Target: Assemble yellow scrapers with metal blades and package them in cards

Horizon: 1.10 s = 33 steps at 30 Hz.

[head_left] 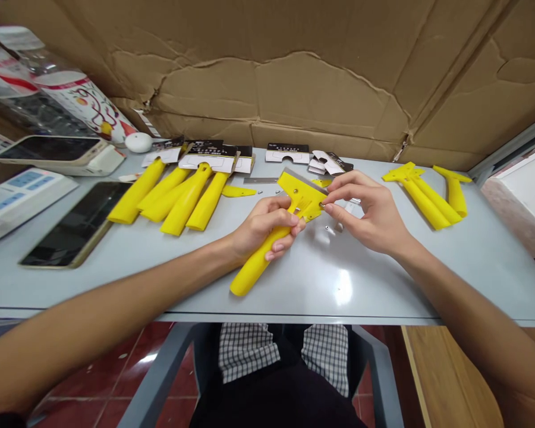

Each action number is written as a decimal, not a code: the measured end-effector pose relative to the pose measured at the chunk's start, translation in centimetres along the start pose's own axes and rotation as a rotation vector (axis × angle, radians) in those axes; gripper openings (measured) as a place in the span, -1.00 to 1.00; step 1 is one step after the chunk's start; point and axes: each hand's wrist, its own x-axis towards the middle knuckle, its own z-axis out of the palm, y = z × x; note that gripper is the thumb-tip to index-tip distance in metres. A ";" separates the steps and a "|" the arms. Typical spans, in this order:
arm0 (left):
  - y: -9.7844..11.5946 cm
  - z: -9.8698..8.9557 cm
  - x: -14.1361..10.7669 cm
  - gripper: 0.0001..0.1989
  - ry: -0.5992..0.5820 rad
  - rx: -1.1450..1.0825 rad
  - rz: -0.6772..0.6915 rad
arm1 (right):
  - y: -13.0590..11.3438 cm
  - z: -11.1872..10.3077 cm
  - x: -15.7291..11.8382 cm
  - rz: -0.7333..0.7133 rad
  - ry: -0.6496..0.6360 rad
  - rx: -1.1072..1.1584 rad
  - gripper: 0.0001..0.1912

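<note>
My left hand (267, 229) is wrapped round the neck of a yellow scraper (255, 268), whose handle slants down to the left. A metal blade (304, 179) lies along the upper edge of its head. The thumb and forefinger of my right hand (371, 213) are closed on a small screw (322, 205) at the right hole of the head. In the left hole sits another metal piece (295, 191). Loose screws (327, 228) lie on the table just beyond, partly hidden by my hands.
Several carded yellow scrapers (185, 202) lie left, beside a phone (74, 226). More yellow handles (428, 193) lie right. Black-and-white cards (288, 153), a loose blade (261, 181) and a yellow plate (239, 191) are behind. Bottles (75, 95) and cardboard (258, 89) border the table (374, 291).
</note>
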 end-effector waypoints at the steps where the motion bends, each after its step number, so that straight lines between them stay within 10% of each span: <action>1: 0.0 0.0 0.0 -0.66 0.005 0.004 0.001 | -0.1 0.0 0.0 0.019 -0.002 -0.016 -0.95; 28: -0.7 0.1 0.2 -0.68 0.034 0.045 -0.021 | -0.2 1.1 -0.1 0.194 0.023 0.002 -0.90; 33: -0.9 0.1 0.4 -0.74 0.054 -0.066 -0.046 | 1.1 -1.8 0.9 0.251 -0.014 0.019 -0.72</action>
